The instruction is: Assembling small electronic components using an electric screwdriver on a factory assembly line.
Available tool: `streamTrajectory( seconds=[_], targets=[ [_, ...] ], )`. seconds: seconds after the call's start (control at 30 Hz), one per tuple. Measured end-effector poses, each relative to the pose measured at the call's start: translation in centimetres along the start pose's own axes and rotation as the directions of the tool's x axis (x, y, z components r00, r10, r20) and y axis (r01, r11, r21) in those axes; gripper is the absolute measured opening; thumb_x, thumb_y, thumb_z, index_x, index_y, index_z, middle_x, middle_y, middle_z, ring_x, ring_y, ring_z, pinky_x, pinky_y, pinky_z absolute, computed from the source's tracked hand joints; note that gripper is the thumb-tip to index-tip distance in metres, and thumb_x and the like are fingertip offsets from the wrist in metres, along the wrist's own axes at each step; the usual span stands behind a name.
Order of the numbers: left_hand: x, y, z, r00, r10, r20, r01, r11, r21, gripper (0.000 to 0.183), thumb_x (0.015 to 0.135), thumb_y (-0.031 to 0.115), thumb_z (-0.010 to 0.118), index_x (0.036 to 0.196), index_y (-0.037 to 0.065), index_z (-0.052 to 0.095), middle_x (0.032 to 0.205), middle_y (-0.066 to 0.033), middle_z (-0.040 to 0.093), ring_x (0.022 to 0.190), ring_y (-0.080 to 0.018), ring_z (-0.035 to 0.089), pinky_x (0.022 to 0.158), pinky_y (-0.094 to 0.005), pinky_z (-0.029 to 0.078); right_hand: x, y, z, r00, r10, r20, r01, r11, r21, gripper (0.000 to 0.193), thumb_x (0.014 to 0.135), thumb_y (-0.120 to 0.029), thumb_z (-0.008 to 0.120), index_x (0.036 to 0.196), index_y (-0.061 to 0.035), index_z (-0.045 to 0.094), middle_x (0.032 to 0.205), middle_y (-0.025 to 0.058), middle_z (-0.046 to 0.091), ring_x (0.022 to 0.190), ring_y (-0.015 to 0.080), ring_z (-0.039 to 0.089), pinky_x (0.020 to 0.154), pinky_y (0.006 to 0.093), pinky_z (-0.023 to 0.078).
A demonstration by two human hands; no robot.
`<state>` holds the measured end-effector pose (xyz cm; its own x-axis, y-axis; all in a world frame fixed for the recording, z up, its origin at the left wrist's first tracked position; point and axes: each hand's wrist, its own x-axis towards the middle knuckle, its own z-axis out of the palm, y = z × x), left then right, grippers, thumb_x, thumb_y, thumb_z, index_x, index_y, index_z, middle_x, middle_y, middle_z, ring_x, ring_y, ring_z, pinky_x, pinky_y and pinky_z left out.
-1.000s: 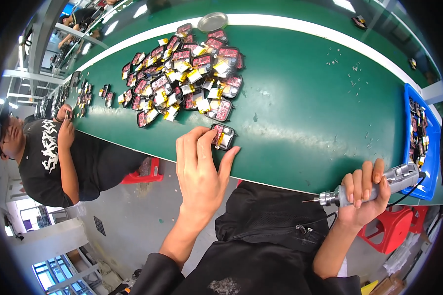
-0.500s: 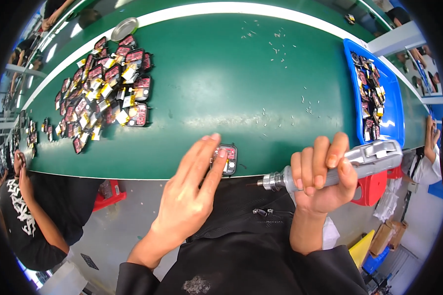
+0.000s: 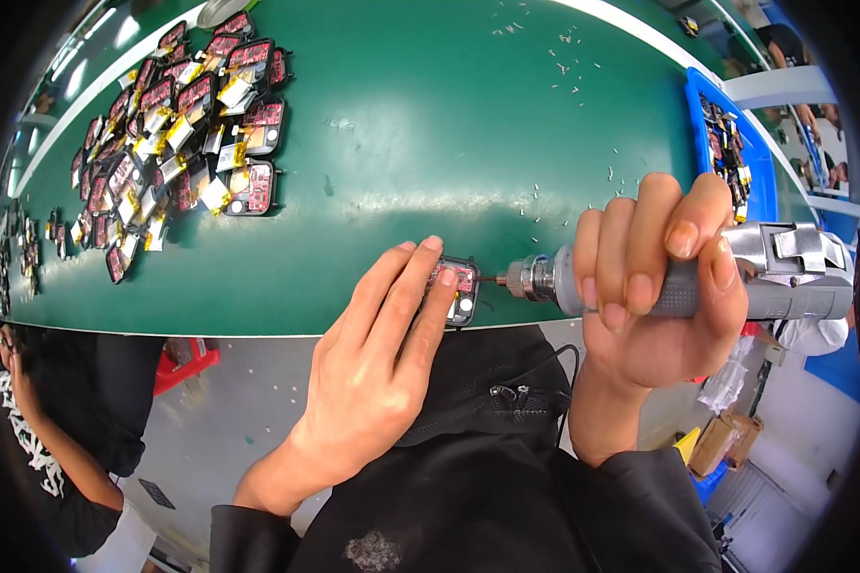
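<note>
Nearest, the left hand lies palm down over the near edge of the green table, its fingers stretched out almost flat and close together — released rather than clenched, gripping nothing. Their tips press on a small dark-framed module with a red circuit face and a pale round spot at its near corner; it sits right at the table's front edge, partly covered by those fingertips.

Just to the right, the right hand is clenched tight round the grey barrel of an electric screwdriver, all four fingers wrapped over the top and the thumb beneath. The tool lies roughly level, its knurled metal collar and thin bit pointing left — the bit tip meets the right side of the module.

Farther back on the left, a heap of like modules spreads over the table: dark frames, red boards, yellow and white tabs, lying at all angles. Small pale specks are scattered across the middle and far part of the green surface. At the far right edge stands a blue tray holding more dark parts. Low at the left, another person's patterned sleeve shows beside the table.
</note>
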<state>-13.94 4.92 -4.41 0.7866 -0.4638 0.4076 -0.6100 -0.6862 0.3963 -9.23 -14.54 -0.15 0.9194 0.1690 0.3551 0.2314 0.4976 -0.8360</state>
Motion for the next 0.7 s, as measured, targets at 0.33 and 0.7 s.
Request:
streamTrajectory(
  seconds=[0.33, 0.7],
  targets=[
    [-0.15, -0.6, 0.55, 0.998, 0.029, -0.06, -0.031, 0.999, -0.031, 0.037, 0.063, -0.003, 0.063, 0.099, -0.012, 0.064, 0.113, -0.0235, 0.061, 0.103, -0.035, 0.061, 0.079, -0.0379, 0.057, 0.11, -0.09, 0.52, 0.998, 0.055, -0.04, -0.056, 0.998, -0.005, 0.019, 0.096, -0.027, 0.045, 0.09, -0.0093, 0.046, 0.066, 0.0015, 0.046, 0.047, 0.0094, 0.04, 0.051, 0.0269, 0.037],
    [-0.29, -0.59, 0.76, 0.997, 0.021, -0.08, -0.022, 1.0, -0.019, 0.035, 0.064, -0.003, 0.064, 0.098, -0.012, 0.064, 0.112, -0.0231, 0.061, 0.1, -0.0344, 0.061, 0.078, -0.0374, 0.057, 0.05, 0.71, 0.43, 0.996, 0.03, -0.084, -0.031, 0.999, -0.011, 0.017, 0.094, -0.025, 0.047, 0.088, -0.0093, 0.046, 0.063, 0.0006, 0.045, 0.046, 0.008, 0.038, 0.05, 0.0264, 0.035]
  ],
)
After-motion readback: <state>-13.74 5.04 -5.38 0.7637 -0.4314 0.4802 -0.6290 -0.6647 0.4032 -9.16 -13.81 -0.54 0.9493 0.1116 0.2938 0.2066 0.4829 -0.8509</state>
